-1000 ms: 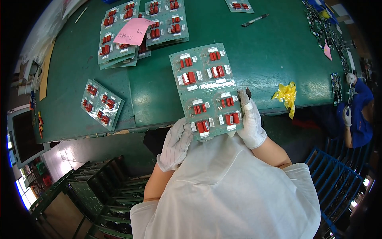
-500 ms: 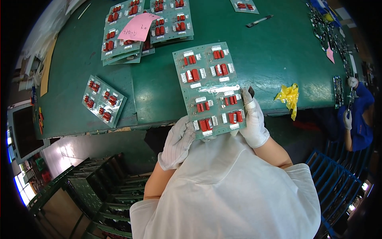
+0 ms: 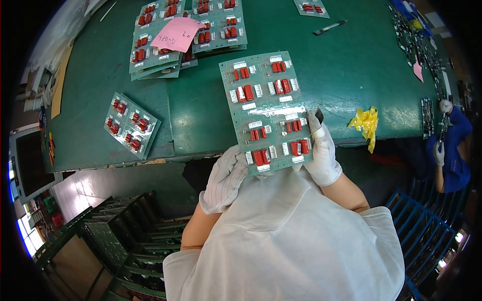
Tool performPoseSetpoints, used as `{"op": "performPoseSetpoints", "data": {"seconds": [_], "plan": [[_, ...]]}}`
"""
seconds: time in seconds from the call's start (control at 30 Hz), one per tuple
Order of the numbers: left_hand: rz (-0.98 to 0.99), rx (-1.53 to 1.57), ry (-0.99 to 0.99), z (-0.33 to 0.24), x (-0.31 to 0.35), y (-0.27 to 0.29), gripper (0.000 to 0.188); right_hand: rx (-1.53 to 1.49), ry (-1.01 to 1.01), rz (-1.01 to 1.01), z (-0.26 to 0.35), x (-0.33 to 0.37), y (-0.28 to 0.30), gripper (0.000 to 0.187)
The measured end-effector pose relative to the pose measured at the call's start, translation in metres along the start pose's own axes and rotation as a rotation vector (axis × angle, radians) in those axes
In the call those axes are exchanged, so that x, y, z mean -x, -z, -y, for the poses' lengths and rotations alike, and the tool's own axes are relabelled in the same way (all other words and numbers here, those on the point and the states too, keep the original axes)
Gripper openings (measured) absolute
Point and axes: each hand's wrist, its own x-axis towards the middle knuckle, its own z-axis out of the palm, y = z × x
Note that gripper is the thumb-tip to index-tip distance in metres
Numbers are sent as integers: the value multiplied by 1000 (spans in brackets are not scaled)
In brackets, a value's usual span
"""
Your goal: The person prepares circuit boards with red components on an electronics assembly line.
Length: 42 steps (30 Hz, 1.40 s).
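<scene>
A green circuit board (image 3: 266,111) with red capacitors and white connectors is held up in front of my chest, tilted slightly. My left hand (image 3: 226,173), in a white striped glove, grips its lower left corner; some fingers are hidden behind the board. My right hand (image 3: 324,155), also gloved in white, holds the lower right edge. A small dark object (image 3: 319,116) sticks up by the right fingertips; I cannot tell what it is.
Stacked circuit boards (image 3: 219,40) under a pink paper note (image 3: 173,35) lie at the far left. A smaller board (image 3: 131,125) rests near the green table's (image 3: 196,120) front left edge. Right lie a pen (image 3: 330,27) and yellow plastic (image 3: 365,125). A blue-clad co-worker (image 3: 456,145) handles boards.
Both hands keep the same hold on the circuit board. The view has shifted very slightly, and the co-worker's hands at the far right have moved a little.
</scene>
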Motion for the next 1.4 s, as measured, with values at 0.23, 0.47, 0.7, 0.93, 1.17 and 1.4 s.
{"op": "performPoseSetpoints", "data": {"seconds": [0.23, 0.47, 0.7, 0.93, 1.17, 1.4], "plan": [[48, -86, 54, -4, 0, 4, 35, -81, -12, 3, 3, 5, -1, 42], [82, -252, -193, -3, 0, 7, 22, -24, 44, 70, 2, 3, 5, 39], [47, -222, -268, 4, 2, 8, 17, -74, 57, 87, 1, 7, 4, 38], [82, -198, -292, -1, 2, 12, 21, -185, 76, 98, -4, 13, 11, 31], [139, -98, -169, -3, 4, 14, 26, -230, 56, 91, -3, 15, 9, 32], [165, -26, -112, -4, 4, 16, 25, -195, 35, 66, 1, 15, 3, 34]]}}
